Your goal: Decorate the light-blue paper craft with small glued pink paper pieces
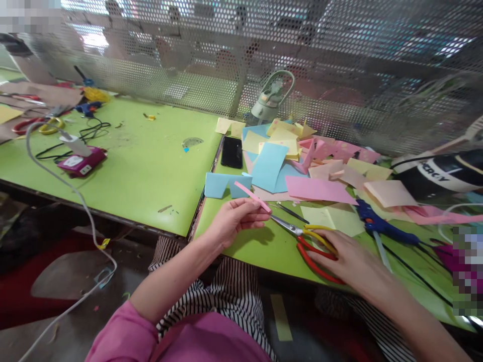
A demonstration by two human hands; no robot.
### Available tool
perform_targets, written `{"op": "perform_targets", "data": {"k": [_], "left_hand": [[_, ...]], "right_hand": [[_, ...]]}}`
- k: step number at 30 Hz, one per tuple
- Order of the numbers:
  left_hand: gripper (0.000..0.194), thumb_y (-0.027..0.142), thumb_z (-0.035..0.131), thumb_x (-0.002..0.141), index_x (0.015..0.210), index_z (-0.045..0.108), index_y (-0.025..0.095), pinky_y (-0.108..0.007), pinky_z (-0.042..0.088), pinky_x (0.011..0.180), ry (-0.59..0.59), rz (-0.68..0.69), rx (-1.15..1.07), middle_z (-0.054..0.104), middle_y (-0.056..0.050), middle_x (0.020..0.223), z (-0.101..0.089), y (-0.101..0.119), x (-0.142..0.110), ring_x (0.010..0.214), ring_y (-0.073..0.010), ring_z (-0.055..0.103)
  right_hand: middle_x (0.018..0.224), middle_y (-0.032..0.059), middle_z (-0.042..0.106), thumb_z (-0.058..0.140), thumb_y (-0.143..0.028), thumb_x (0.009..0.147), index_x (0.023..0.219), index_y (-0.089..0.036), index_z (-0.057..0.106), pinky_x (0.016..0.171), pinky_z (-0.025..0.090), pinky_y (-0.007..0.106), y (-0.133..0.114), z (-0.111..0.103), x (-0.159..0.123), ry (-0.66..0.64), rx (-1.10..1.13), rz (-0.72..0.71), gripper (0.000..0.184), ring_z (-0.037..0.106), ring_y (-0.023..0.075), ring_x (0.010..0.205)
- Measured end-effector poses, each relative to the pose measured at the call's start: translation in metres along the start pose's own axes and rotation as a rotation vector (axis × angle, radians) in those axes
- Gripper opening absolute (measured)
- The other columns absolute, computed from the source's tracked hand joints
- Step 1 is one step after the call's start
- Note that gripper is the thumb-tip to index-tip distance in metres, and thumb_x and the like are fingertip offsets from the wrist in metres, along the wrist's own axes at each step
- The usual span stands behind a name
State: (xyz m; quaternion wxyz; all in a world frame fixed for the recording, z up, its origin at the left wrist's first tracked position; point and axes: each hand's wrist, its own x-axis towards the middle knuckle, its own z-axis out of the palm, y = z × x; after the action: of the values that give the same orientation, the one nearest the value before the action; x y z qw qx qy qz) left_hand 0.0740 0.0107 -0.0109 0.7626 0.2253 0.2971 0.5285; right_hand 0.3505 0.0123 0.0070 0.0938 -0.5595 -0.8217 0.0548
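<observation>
Pink strip point(246, 191) is pinched by left hand point(238, 217), fingers clamped on it; scissors point(289, 225) are held by right hand point(345, 254), fingers clamped on handles point(314, 227).

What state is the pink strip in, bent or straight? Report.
Straight: the pink strip in the left hand runs in one line. Whether it's folded lengthwise, I cannot tell.

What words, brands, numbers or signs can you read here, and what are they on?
"ERGY", first letter stylised and uncertain: on the black-and-white cylinder at the right.
Markings on the clear protractor: too small to read.
Marks on the magenta power socket: too small and blurred to read.
Scissors: no readable text.
</observation>
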Motion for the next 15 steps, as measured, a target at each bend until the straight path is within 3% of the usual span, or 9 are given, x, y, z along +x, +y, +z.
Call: {"op": "perform_targets", "data": {"k": [3, 6, 8, 11, 15], "left_hand": [[0.016, 0.028, 0.076, 0.077, 0.079, 0.074, 0.012, -0.023, 0.055, 0.070, 0.006, 0.011, 0.038, 0.076, -0.007, 0.083, 0.000, 0.000, 0.001, 0.074, -0.0129, 0.071], [0.020, 0.032, 0.078, 0.075, 0.078, 0.073, 0.013, -0.023, 0.055, 0.069, -0.031, 0.013, 0.130, 0.075, -0.007, 0.083, 0.001, -0.002, -0.001, 0.075, -0.0129, 0.070], [0.022, 0.034, 0.077, 0.075, 0.078, 0.074, 0.013, -0.023, 0.054, 0.070, -0.087, -0.005, 0.236, 0.074, -0.007, 0.080, 0.004, -0.004, -0.004, 0.073, -0.0125, 0.069], [0.022, 0.037, 0.076, 0.075, 0.077, 0.075, 0.015, -0.022, 0.052, 0.068, -0.178, -0.037, 0.394, 0.073, -0.005, 0.073, 0.010, -0.009, -0.010, 0.069, -0.0116, 0.067], [0.020, 0.037, 0.074, 0.076, 0.077, 0.075, 0.017, -0.022, 0.052, 0.066, -0.218, -0.054, 0.456, 0.074, -0.004, 0.077, 0.016, -0.011, -0.018, 0.067, -0.0112, 0.066]], "right_hand": [[0.108, 0.0142, 0.074, 0.052, -0.062, 0.080, 0.104, -0.022, 0.068, 0.084, 0.053, 0.051, -0.001, -0.006, 0.001, -0.067, 0.005, -0.034, 0.049, 0.068, 0.0355, 0.098], [0.098, 0.0135, 0.074, 0.049, -0.068, 0.083, 0.097, -0.023, 0.069, 0.081, 0.052, 0.047, -0.026, -0.021, 0.004, 0.058, 0.021, 0.032, 0.052, 0.068, 0.0338, 0.093], [0.092, 0.0103, 0.073, 0.048, -0.070, 0.084, 0.097, -0.023, 0.070, 0.071, 0.053, 0.040, -0.050, -0.027, 0.008, 0.130, 0.163, 0.068, 0.054, 0.068, 0.0274, 0.079], [0.096, 0.0074, 0.072, 0.053, -0.062, 0.087, 0.103, -0.023, 0.070, 0.069, 0.051, 0.035, -0.080, -0.028, 0.018, 0.081, 0.383, 0.050, 0.045, 0.065, 0.0222, 0.078], [0.078, 0.0031, 0.069, 0.060, -0.057, 0.085, 0.082, -0.022, 0.070, 0.067, 0.047, 0.030, -0.093, -0.018, 0.028, -0.035, 0.678, 0.041, 0.036, 0.061, 0.0189, 0.072]]}}
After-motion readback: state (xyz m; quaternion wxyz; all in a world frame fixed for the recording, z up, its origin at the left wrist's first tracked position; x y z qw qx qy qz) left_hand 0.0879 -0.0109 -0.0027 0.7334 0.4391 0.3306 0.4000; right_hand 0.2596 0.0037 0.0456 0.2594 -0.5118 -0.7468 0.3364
